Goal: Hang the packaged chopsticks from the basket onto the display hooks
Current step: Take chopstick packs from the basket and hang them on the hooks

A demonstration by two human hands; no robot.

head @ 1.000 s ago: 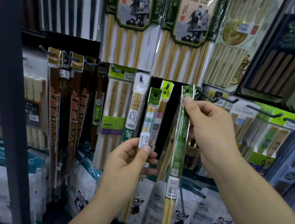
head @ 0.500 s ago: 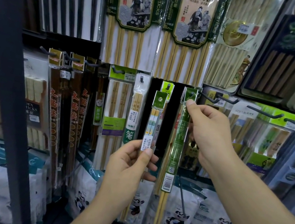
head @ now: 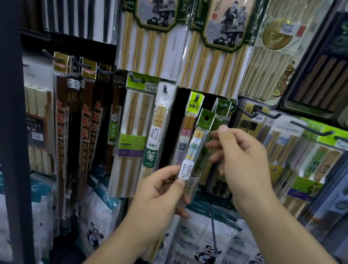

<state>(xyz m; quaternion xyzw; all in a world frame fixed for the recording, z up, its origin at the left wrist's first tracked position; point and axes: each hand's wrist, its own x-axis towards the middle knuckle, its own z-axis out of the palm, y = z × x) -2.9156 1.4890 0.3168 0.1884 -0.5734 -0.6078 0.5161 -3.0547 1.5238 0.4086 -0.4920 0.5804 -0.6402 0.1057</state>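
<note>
Chopsticks pack [head: 197, 144]: upright, hole up top, just below-right of the hook [head: 196, 96], so it should slide straight on.
Left hand [head: 159, 197]: I'm pinching its bottom end to steer.
Right hand [head: 244, 164]: curled, lower right of the hook; can't tell if it's gripping.

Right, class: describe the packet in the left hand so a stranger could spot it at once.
Find the big illustrated bamboo chopstick pack right of top centre. Directly below it, the left hand pinches a slim chopstick packet. Unlike its neighbours, it hangs on no hook: the hole in its green header is empty.
</note>
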